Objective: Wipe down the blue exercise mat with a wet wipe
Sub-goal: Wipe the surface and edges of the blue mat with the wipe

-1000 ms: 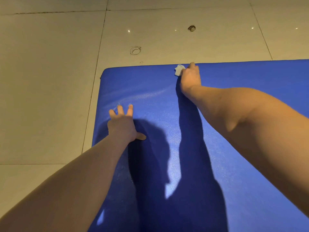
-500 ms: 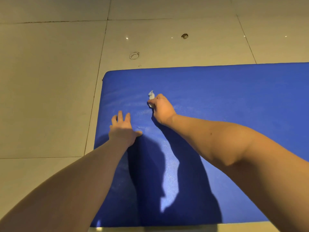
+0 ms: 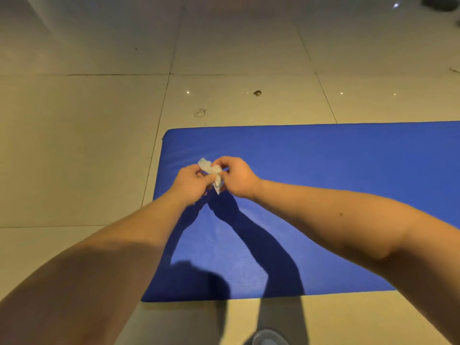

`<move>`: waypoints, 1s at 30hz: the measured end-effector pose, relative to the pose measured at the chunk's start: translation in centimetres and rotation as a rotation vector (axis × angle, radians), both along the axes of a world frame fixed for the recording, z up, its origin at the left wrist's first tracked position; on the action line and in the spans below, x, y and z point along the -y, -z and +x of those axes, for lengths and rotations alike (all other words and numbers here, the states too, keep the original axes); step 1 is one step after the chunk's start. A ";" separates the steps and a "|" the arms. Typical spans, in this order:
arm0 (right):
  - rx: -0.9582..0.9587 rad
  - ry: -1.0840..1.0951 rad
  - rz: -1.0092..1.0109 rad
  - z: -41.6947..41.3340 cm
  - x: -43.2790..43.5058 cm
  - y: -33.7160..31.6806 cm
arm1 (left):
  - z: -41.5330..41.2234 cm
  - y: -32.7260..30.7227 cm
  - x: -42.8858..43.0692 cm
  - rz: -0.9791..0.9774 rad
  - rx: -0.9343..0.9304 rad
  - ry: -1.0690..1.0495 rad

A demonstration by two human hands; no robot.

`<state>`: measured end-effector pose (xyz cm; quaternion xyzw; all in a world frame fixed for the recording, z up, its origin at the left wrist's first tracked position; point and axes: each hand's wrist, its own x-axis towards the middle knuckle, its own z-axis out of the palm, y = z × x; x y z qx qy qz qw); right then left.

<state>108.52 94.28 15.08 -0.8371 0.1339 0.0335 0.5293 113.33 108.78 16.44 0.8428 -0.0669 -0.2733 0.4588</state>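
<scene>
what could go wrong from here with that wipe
1. The small white crumpled wet wipe is pinched between the left hand and right hand over the blue padded exercise mat. Tugging it open might tear it or let it drop.
2. If it goes back down bunched like this, little of it would touch the mat, likely leaving unwiped streaks.
3. The grey shoe stands close to the mat's near edge and could tread dirt onto it.

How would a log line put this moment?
left hand: pinches wet wipe; right hand: pinches wet wipe; wet wipe: over blue mat
</scene>
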 end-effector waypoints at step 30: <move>0.023 0.278 0.191 -9.9 -6.0 -20.2 | -10.8 -18.1 -4.6 -0.176 0.185 -0.147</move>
